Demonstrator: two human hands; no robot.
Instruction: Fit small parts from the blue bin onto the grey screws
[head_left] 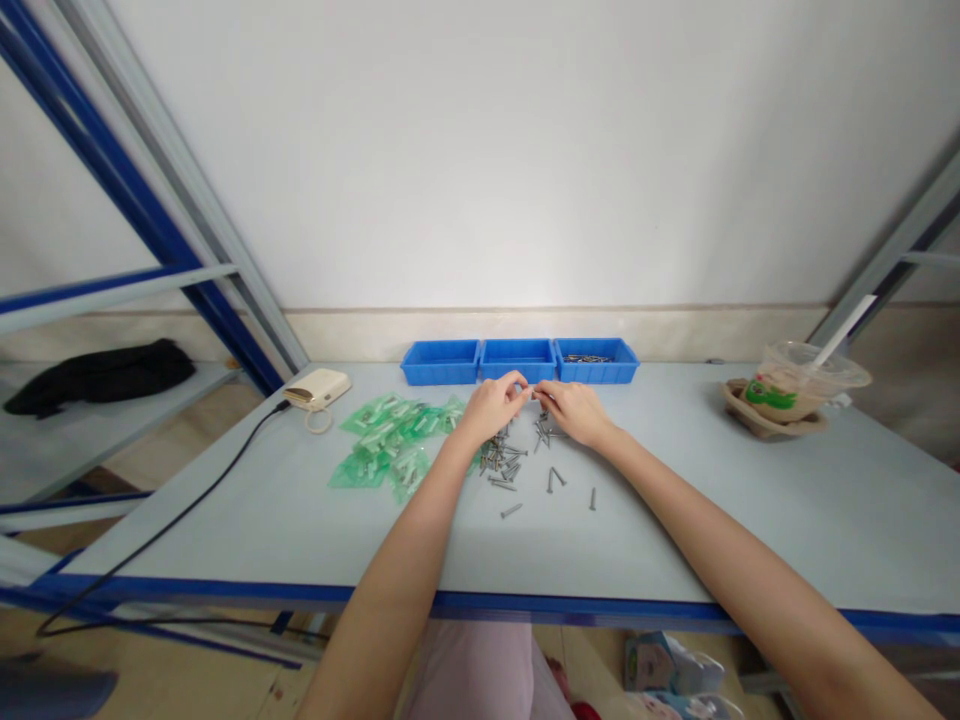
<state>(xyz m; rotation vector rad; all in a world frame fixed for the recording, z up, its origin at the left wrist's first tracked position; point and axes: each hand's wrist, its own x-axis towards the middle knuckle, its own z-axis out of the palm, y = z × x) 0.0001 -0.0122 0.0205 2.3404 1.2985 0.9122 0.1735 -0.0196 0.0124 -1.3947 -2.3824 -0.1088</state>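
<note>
My left hand [493,408] and my right hand [576,410] meet fingertip to fingertip above the tabletop, just in front of the blue bins. Both are closed in a pinch, and whatever sits between the fingers is too small to make out. Below and beside them lies a loose heap of metal screws [504,462], partly covered by my left hand and forearm. A few single screws [592,498] lie scattered nearer to me. Left of my left hand, small green plastic bags [382,440] with pale contents are piled up.
Three blue bins stand in a row by the wall: left [440,373], middle [517,358] and right, the last with screws [589,358] inside. A cream-coloured device [321,386] with a black cable lies left. A plastic cup [787,385] in a cardboard holder [772,428] stands right.
</note>
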